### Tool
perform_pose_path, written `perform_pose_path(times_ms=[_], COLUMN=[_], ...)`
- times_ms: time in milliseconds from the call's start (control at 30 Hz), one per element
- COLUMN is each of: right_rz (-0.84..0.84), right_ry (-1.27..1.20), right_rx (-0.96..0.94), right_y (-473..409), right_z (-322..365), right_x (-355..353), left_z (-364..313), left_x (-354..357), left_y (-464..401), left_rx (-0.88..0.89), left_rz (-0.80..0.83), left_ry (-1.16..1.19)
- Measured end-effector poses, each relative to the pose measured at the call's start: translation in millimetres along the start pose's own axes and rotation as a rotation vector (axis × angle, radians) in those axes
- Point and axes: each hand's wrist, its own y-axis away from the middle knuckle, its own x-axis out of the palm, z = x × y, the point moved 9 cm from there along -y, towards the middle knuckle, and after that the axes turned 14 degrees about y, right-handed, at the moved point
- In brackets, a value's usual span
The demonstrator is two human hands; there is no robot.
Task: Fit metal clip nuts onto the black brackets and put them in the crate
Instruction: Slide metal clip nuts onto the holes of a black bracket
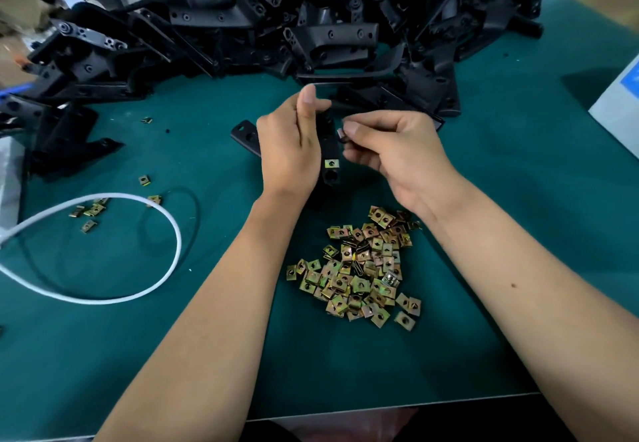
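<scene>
Forearms, two, bare: nearest the camera, reaching up from the bottom edge across the tabletop [484, 338], which is covered in a green mat.

Clip nuts, loose pile [359, 269]: brass-coloured metal squares with a centre hole, heaped on the mat between the forearms, just below the right wrist.

Clip nuts, strays [90, 211]: a few scattered at left, some inside and some beside a loop of white cable [173, 234]; a thin black cord lies next to it.

Left hand [288, 141]: fingers wrapped round a black bracket [330, 151], thumb up along it. The bracket is held roughly upright above the mat, its lower end pointing at the camera. One fitted clip nut [332, 163] sits near that lower end, above a round hole.

Right hand [390, 151]: thumb and fingers curled, pinching a second clip nut [340, 134], touching or just beside the bracket's right edge. The piece is small and partly hidden.

Brackets, stock heap [276, 20]: many black pieces piled along the far side of the tabletop, reaching the left edge.

Box, pale, with blue label [619, 103]: at the right edge, only partly in view.
</scene>
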Motion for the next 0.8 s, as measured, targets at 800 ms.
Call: perform_pose_path(times_ms=[800], right_rz=[-0.012], right_ry=[0.004], right_rx=[0.142], right_y=[5.0], right_z=[-9.5], right_x=[3.7], left_z=[-1.2], left_x=[4.9], left_y=[2.7], left_rx=[0.031], left_rz=[0.011], left_ry=[-0.027])
